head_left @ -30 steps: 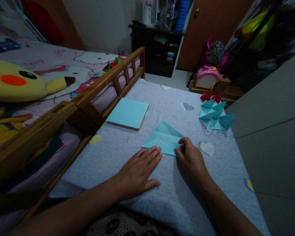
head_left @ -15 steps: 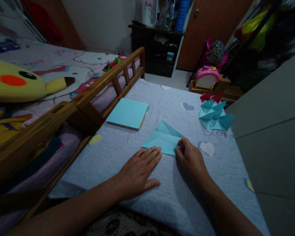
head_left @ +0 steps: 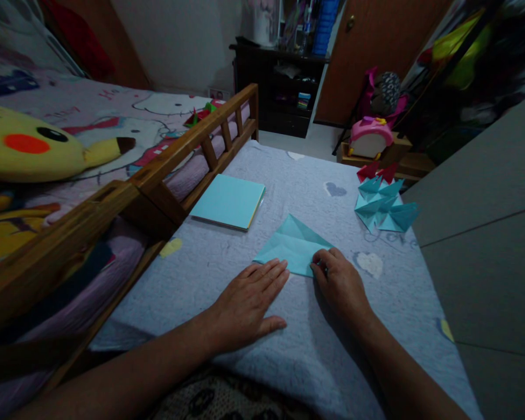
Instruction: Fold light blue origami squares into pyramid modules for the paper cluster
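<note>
A sheet of light blue origami paper [head_left: 291, 244], folded to a triangle with its point facing away, lies on the cloth-covered surface. My left hand [head_left: 250, 300] rests flat with fingers stretched out, the fingertips on the paper's near left edge. At the paper's near right corner, the thumb and fingers of my right hand [head_left: 339, 280] pinch the edge. Part of that corner is hidden under the fingers. Beyond my left hand sits a square stack of paper [head_left: 230, 201], light blue on top.
Blue folded paper pieces [head_left: 382, 204] stand at the far right, with red folded paper [head_left: 376, 171] behind them. A wooden bed rail [head_left: 192, 137] runs along the left. Past it lies a yellow plush toy [head_left: 35, 146]. A pale panel [head_left: 490, 233] borders the right side.
My right hand's fingers have shifted slightly along the paper's right corner, toward the left. My left hand and the paper stay in place; the view moves a touch.
</note>
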Motion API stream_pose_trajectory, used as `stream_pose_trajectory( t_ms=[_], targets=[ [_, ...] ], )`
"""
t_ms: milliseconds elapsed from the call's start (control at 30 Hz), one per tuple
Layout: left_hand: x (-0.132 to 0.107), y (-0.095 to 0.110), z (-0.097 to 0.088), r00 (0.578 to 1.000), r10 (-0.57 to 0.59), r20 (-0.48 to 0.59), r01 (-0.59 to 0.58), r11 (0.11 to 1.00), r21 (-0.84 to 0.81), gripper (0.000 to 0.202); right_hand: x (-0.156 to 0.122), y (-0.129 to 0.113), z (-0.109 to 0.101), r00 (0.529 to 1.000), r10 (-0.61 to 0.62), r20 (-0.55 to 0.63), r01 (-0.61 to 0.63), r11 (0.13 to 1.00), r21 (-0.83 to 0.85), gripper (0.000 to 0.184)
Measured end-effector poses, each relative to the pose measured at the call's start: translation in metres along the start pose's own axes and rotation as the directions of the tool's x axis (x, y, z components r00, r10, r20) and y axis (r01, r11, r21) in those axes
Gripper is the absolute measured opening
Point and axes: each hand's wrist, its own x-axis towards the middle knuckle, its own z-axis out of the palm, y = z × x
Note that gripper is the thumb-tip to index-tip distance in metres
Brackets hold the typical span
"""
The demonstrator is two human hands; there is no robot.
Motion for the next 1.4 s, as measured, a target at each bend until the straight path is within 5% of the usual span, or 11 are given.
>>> stream_pose_trajectory(
  t_ms=[167,333,600,867,1133,1400],
  targets=[
    [0.001,0.000,-0.002,1.000,-0.002,0.009,0.002,1.000,0.000,0.075,-0.008,-0.008,0.001,0.934,-0.345,-0.089,0.324,0.927,-0.191,0.019],
    [0.002,0.000,-0.001,1.000,0.004,0.015,-0.004,1.000,0.021,0.077,-0.011,-0.014,0.007,0.832,-0.554,-0.041,0.552,0.832,-0.056,0.022],
    [0.000,-0.002,0.005,1.000,0.015,-0.023,-0.014,1.000,0.028,0.076,-0.018,-0.011,0.015,0.834,-0.549,-0.059,0.543,0.835,-0.093,0.030],
    [-0.003,-0.009,0.004,0.985,-0.059,-0.165,0.063,0.998,0.018,0.047,-0.019,-0.013,0.018,0.850,-0.521,-0.072,0.515,0.852,-0.094,0.032],
    [-0.001,-0.012,-0.002,0.987,-0.101,-0.122,0.099,0.995,-0.025,0.048,-0.021,-0.016,0.014,0.873,-0.488,0.003,0.484,0.865,-0.135,0.034],
    [0.003,-0.029,-0.018,0.940,-0.250,-0.231,0.186,0.946,-0.266,0.032,-0.021,-0.022,0.008,0.885,-0.448,0.128,0.465,0.866,-0.185,0.051]
  ],
)
